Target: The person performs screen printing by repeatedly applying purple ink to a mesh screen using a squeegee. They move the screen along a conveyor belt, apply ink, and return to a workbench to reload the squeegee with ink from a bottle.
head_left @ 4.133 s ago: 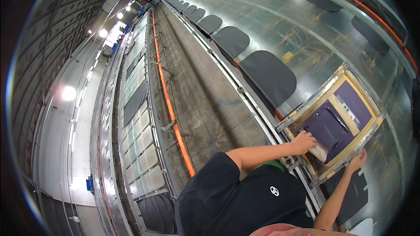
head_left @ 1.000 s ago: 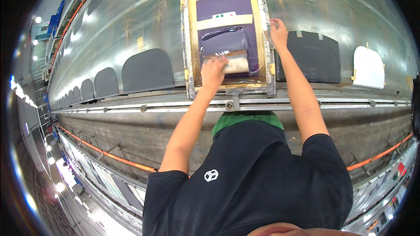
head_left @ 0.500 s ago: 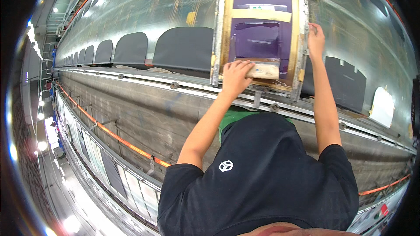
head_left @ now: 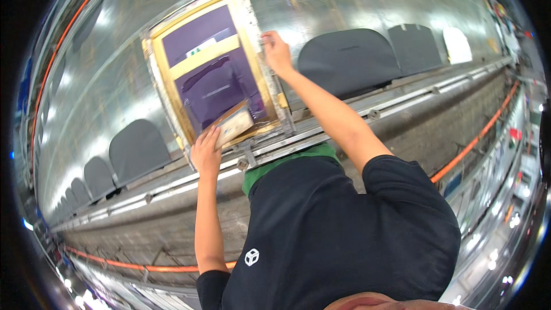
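Note:
A screen-printing frame [head_left: 248, 16] with yellow-taped borders and a purple mesh lies tilted in view on the long table. Dark, glossy ink [head_left: 215, 89] is spread across the lower part of its mesh. Near the frame's close end rests a squeegee [head_left: 236, 126] with a pale wooden handle. My left hand [head_left: 206, 150] is closed around the left end of that handle. At the frame's right side, my right hand [head_left: 277, 53] has its fingers bent onto the outer edge; the fingertips are partly hidden.
Dark rounded fabric panels lie in a row, one [head_left: 347, 60] right of the frame and several to its left [head_left: 138, 148]. Farther right are a notched dark panel [head_left: 414, 49] and a white piece [head_left: 457, 46]. A metal rail [head_left: 373, 113] edges the table; an orange tube [head_left: 476, 140] runs behind me.
The frame, with the squeegee in it, has moved left along the table with both my hands. A dark panel now shows at its right, and my view has turned.

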